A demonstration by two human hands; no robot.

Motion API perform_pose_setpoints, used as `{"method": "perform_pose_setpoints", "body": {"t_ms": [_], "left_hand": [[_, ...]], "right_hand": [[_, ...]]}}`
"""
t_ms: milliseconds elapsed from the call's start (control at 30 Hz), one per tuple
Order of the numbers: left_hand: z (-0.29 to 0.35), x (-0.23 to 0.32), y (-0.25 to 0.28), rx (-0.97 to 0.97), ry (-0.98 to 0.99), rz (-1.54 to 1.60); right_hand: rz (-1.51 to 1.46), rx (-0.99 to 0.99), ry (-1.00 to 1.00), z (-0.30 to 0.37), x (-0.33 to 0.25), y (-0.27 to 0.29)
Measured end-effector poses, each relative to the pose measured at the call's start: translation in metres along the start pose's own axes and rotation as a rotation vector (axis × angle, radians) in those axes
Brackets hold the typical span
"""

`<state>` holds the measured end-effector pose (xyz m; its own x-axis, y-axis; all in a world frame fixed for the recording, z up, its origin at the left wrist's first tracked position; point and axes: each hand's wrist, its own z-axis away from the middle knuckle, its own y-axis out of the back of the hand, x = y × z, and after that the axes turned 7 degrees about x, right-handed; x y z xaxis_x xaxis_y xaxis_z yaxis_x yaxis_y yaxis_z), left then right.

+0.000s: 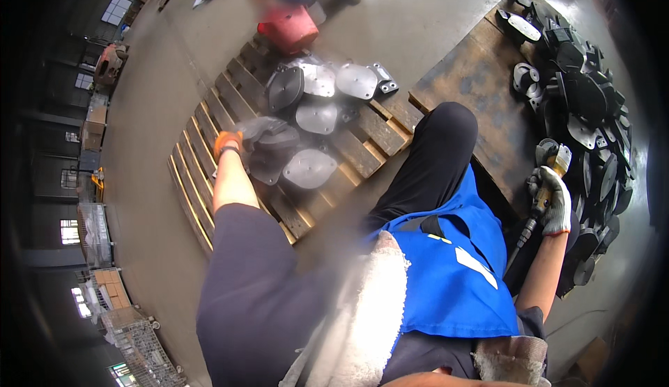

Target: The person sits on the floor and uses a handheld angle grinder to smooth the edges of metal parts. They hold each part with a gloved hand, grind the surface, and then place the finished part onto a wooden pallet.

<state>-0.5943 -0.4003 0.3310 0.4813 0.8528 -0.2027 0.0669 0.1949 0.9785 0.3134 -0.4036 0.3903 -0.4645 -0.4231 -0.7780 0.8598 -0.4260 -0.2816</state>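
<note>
Head view: right hand (555, 202) grips power tool (541, 197); left hand (228, 143) beside metal plates (310, 169), grip indeterminable; apparently plate handling, next calling for secure hold

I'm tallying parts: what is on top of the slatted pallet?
On the slatted pallet lie rounded metal plates, some silvery, some dark, near the orange-gloved left hand. Pallet surface beneath them, and parts of overlapped plates, are covered.
</note>
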Motion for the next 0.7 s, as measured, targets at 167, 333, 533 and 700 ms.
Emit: {"method": "perform_pose_setpoints", "body": {"t_ms": [167,333,533,700], "left_hand": [[0.089,0.045,0.018,-0.143,-0.051,0.151],[0.138,0.097,0.053,0.182,-0.301,0.331],[0.305,0.261,0.157,-0.005,-0.912,1.231],[0.437,0.366,0.231,-0.268,-1.385,1.528]], "right_hand": [[0.066,0.005,-0.006,-0.006,-0.010,0.022],[0.061,0.041,-0.068,0.008,-0.008,0.012],[0.016,0.037,-0.021,-0.001,-0.003,0.021],[0.103,0.019,-0.025,-0.001,-0.001,0.021]]}}
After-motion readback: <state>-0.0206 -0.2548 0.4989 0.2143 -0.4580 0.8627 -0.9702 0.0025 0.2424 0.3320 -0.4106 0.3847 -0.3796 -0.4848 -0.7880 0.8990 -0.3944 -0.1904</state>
